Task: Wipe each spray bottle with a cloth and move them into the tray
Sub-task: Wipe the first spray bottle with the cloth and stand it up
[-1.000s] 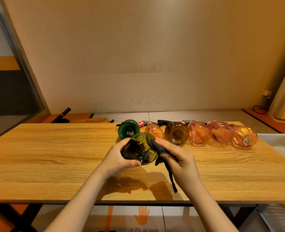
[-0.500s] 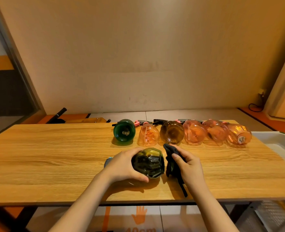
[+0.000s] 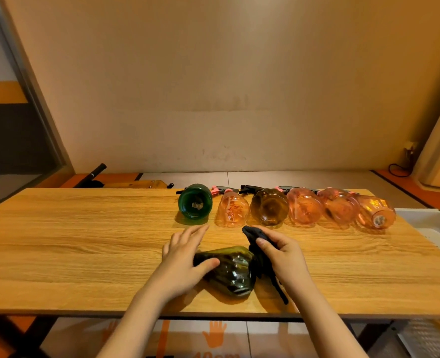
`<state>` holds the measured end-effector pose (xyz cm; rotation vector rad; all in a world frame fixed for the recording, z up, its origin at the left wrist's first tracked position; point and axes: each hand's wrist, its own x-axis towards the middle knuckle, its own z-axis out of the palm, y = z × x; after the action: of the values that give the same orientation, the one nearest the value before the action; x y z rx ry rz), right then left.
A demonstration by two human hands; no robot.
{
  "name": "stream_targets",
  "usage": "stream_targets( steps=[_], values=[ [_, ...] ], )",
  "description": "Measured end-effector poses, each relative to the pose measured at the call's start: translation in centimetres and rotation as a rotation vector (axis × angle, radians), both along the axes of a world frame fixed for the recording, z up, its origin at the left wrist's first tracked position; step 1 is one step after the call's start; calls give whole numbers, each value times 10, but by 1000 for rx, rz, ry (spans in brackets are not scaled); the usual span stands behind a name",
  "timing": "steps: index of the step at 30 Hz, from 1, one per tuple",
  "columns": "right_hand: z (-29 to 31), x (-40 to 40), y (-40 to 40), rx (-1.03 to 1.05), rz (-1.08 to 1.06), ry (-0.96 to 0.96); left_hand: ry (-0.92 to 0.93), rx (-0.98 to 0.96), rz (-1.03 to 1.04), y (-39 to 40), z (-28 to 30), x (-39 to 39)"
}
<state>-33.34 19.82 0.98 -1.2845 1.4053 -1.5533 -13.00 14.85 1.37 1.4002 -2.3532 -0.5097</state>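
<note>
Since a second ago the olive-green spray bottle (image 3: 229,273) is lying near the table's (image 3: 84,241) front edge; left hand (image 3: 185,262) is releasing it, fingers straight. Right hand (image 3: 278,257) is pinching the black cloth (image 3: 255,235). Steady the bottle, wipe all round.

Looks like a plain test or demonstration room, not a home. Only a bare beige plaster wall (image 3: 213,73), a long light wooden table (image 3: 71,241), and orange hand-print floor markings (image 3: 215,333).

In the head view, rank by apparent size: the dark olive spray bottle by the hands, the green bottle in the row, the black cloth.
1. Dark olive spray bottle, though nearest the camera.
2. Round green plastic bottle and crumpled black cloth: too alike to rank; the right hand hides part of the cloth.
</note>
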Motion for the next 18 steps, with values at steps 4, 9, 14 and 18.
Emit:
stream_targets(
  steps=[4, 9, 14, 18],
  values=[
    [5, 6, -7, 51, 54, 56, 212, 3, 380, 33, -18, -9],
    [5, 9, -6, 53, 70, 36, 301, 154, 545, 48, -20, -26],
    [-1, 11, 1, 99, 132, 22, 555, 306, 629, 48, -10, -34],
    [-12, 21, 4, 100, 157, 28, 730, 379, 647, 50, -3, -45]
  ],
)
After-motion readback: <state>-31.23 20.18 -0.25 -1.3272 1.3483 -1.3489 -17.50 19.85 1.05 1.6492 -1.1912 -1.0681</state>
